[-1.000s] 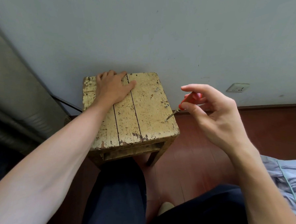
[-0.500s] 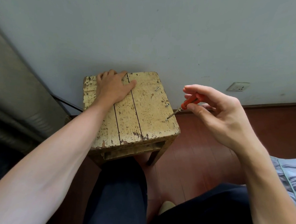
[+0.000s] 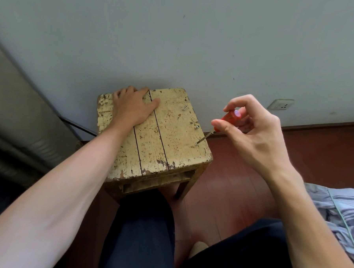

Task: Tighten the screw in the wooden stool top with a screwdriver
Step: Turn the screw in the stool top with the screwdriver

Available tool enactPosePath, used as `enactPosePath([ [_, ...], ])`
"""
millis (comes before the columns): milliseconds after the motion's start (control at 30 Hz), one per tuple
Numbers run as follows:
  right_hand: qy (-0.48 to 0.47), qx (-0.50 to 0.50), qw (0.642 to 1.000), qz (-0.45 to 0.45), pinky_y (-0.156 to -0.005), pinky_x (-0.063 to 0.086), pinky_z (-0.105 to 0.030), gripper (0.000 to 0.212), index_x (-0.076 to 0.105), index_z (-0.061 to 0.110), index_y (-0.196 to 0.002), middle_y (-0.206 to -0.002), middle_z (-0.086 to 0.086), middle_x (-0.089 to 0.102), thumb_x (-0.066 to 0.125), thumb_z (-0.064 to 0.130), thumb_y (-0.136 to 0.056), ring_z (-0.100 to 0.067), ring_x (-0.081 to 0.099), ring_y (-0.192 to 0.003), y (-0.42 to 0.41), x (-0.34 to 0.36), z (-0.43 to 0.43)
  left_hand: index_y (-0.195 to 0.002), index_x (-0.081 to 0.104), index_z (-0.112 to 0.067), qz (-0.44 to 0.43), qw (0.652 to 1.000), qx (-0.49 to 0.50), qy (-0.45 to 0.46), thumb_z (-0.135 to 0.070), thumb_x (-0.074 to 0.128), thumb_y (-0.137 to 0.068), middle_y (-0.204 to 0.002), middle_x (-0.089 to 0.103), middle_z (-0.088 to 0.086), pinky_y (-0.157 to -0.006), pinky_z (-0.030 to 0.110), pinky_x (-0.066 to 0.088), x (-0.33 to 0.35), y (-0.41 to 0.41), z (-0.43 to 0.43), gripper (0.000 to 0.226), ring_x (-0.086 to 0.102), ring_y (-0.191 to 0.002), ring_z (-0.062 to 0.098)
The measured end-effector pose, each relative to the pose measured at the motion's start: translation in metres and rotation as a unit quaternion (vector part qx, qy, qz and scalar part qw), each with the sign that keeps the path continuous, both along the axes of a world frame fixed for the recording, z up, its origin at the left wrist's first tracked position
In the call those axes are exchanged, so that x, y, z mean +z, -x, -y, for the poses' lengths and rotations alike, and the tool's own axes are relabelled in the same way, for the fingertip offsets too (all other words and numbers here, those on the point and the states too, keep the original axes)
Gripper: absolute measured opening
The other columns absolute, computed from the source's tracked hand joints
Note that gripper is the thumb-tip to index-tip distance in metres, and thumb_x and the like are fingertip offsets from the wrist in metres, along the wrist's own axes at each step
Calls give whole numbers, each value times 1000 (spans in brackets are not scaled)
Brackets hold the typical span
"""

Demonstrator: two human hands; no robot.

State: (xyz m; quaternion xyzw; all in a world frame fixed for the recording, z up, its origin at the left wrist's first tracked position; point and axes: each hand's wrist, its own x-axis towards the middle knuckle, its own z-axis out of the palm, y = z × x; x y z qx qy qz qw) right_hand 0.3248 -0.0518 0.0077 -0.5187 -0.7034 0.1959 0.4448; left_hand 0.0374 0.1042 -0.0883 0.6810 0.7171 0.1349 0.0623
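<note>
Screwdriver (image 3: 228,116) pinched in curled right hand (image 3: 254,133), tip on screw (image 3: 196,144).

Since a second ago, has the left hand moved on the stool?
No. The left hand rests flat on the same spot of the stool top, fingertips at its far edge, as before.

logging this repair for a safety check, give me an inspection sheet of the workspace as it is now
surface: stool top, worn cream paint, three planks, against the wall
job's things: orange-handled screwdriver, tip on a screw near the right edge
clutter: two more screws sticking up further back
grippers: left hand flat on the far planks; right hand pinches the screwdriver handle
cables: dark line, perhaps a cable, left of the stool top
surroundings: wall socket, red-brown floor, bluish bedding at right
</note>
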Motion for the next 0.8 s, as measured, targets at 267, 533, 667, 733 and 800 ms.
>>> enactPosePath([
  [267, 9, 17, 999, 26, -83, 62, -31, 35, 75, 23, -133, -104, 8, 81, 80, 18, -99, -8, 80, -99, -12, 3, -3, -151, 44, -36, -2, 1000, -4, -1, -83, 32, -89, -146, 50, 9, -115, 46, 23, -1, 0, -2, 79, 39, -138, 30],
  [533, 48, 125, 991, 9, -97, 62, -30, 36, 71, 23, -133, -119, 6, 79, 72, 4, -103, -9, 80, -108, -21, 5, -4, -151, 45, -37, -2, 1000, 0, -6, -85, 30, -87, -144, 51, 8, -113, 46, 24, -5, 2, -6, 81, 40, -136, 31],
  [667, 25, 131, 991, -19, -95, 63, -30, 39, 71, 26, -132, -117, 2, 78, 72, 2, -102, -15, 81, -103, -20, -6, -7, -150, 46, -39, 2, 1000, 3, -6, -89, 28, -84, -142, 53, 7, -113, 47, 25, -9, 6, -9, 84, 42, -135, 31],
  [733, 14, 118, 993, -18, -94, 64, -35, 39, 71, 29, -133, -114, 3, 78, 74, 5, -101, -16, 81, -104, -18, -8, -7, -149, 47, -39, 9, 1000, 5, -7, -89, 29, -84, -142, 53, 8, -114, 48, 24, -9, 7, -7, 83, 43, -135, 31],
  [800, 4, 97, 995, -16, -91, 65, -38, 38, 71, 31, -129, -111, 4, 78, 77, 8, -100, -15, 81, -102, -18, -7, -6, -149, 46, -39, 13, 1000, 3, -5, -89, 30, -85, -141, 53, 8, -115, 48, 25, -6, 5, -6, 83, 43, -135, 31],
])
